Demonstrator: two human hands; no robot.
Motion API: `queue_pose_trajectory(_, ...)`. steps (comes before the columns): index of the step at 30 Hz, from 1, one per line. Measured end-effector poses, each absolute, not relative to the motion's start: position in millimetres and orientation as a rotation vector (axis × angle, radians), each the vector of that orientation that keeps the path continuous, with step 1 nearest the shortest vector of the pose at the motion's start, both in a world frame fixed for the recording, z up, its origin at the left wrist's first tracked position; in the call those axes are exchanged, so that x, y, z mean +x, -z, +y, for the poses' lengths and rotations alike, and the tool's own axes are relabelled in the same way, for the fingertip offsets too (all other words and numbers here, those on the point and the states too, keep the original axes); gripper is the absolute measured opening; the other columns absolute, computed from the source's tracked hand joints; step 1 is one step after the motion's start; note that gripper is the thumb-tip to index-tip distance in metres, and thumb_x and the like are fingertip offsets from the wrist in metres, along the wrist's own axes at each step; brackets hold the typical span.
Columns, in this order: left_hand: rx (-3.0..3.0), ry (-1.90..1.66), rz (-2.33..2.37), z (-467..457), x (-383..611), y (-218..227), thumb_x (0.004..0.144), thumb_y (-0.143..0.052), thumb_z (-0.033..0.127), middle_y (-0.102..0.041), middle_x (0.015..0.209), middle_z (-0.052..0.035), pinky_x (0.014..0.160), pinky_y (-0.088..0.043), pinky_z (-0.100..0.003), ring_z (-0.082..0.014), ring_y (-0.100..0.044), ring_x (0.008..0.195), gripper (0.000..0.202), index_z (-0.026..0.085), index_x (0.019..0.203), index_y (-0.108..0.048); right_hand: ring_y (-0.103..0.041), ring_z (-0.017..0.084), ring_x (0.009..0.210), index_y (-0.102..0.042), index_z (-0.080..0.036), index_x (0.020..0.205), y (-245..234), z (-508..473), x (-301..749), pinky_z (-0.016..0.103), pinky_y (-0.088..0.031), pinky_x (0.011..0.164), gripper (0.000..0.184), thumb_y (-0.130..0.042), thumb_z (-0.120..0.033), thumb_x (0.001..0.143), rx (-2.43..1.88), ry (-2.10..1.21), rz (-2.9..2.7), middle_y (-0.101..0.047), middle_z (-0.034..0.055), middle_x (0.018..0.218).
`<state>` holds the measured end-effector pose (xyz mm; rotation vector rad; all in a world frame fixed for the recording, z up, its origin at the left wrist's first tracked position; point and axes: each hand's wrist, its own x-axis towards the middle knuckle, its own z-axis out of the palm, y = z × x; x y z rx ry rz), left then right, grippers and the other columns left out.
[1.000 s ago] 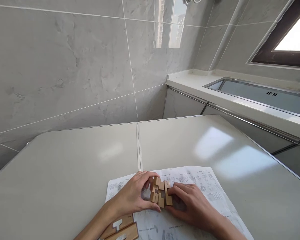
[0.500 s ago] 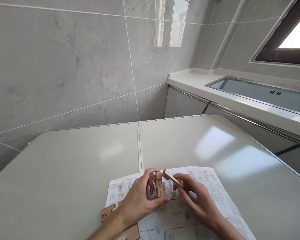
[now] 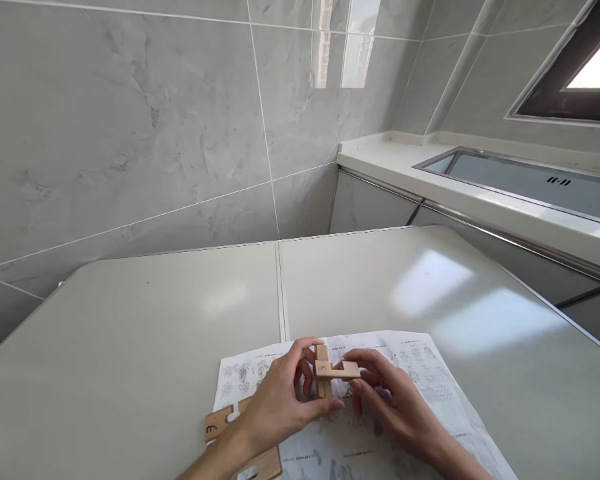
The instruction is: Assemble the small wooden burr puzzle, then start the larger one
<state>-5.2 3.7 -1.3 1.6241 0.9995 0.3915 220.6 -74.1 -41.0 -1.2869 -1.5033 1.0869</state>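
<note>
Pale notched wooden puzzle pieces stand upright between the thumb and fingers of my left hand. My right hand pinches the right end of another notched wooden puzzle piece, which lies crosswise over the front of the upright ones. Its left end bears a faint mark and meets or overlaps them; whether it is seated in a notch I cannot tell. Both hands are above a printed paper sheet. My left fingers hide part of the upright pieces.
Darker flat wooden pieces with cut-outs lie partly under my left forearm, at the sheet's left edge. The sheet rests on a pale table with a seam down its middle. A tiled wall stands behind, and a counter with a sink is at the right.
My right hand's piece has swung from a slanted position right of the upright pieces to a level one across their front. My left hand has stayed nearly in place.
</note>
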Motion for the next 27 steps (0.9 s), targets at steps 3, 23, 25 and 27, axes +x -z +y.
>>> queue_pose_trajectory(3,1.620,-0.387,0.984,3,-5,-1,0.077,-0.091,0.051,-0.067,0.098,0.0025,0.068,-0.043,-0.026,-0.0152,-0.052,0.076,0.074,0.033,0.138,-0.053,-0.064,0.017,0.061,-0.063,-0.025,0.120,43,-75,218,0.027,-0.046,0.057,0.020,-0.055,-0.039,0.109,-1.339,-1.022,-1.512,-0.069,-0.0025,0.068)
queue_pose_trajectory(23,1.674,-0.343,0.813,5,-9,-11,0.075,-0.092,0.038,-0.064,0.102,0.0006,0.071,-0.046,-0.025,-0.0154,-0.055,0.082,0.066,0.030,0.131,-0.057,-0.062,0.014,0.058,-0.068,-0.024,0.107,39,-75,212,0.022,-0.049,0.050,0.012,-0.062,-0.034,0.104,-1.388,-0.776,-1.583,-0.075,0.0027,0.082)
queue_pose_trajectory(25,1.645,-0.343,0.802,5,-9,-9,0.075,-0.093,0.037,-0.063,0.099,0.0011,0.070,-0.046,-0.025,-0.0151,-0.056,0.080,0.067,0.029,0.131,-0.057,-0.061,0.014,0.058,-0.068,-0.025,0.108,40,-76,212,0.022,-0.049,0.051,0.012,-0.062,-0.034,0.104,-1.398,-0.763,-1.580,-0.074,0.0020,0.080)
queue_pose_trajectory(27,1.602,-0.339,0.790,5,-8,-8,0.074,-0.093,0.037,-0.062,0.094,0.0020,0.068,-0.046,-0.025,-0.0146,-0.056,0.077,0.067,0.028,0.131,-0.057,-0.061,0.014,0.058,-0.068,-0.024,0.109,41,-77,212,0.022,-0.049,0.051,0.012,-0.062,-0.033,0.105,-1.393,-0.744,-1.585,-0.074,0.0025,0.080)
